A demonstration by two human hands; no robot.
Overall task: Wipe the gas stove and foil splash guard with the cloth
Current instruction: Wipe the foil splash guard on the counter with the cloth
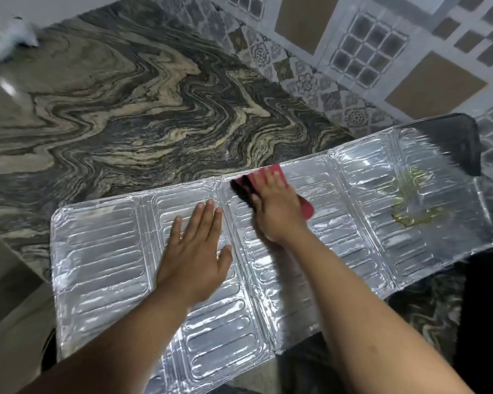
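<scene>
The guard [103, 257] lies unfolded flat on the counter [125, 109], its right end over the stove [464, 143]. The left hand [195, 251] presses flat, fingers straight, likely pinning it. The right hand [276, 206] presses the cloth [268, 174] at the guard's far edge (fingers spread flat). No containers show.

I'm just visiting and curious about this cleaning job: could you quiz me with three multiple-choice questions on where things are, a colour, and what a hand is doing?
1. Where does the foil splash guard lie?
A. flat on the counter
B. upright on the wall
C. in a sink

2. What colour is the cloth?
A. blue
B. red and black
C. white

3. How is the left hand?
A. gripping the cloth
B. clenched
C. flat, fingers straight

Answers: 1 A, its panels lie spread over the marbled counter. 2 B, red with a black part shows under the right hand. 3 C, the palm presses the foil.
</scene>
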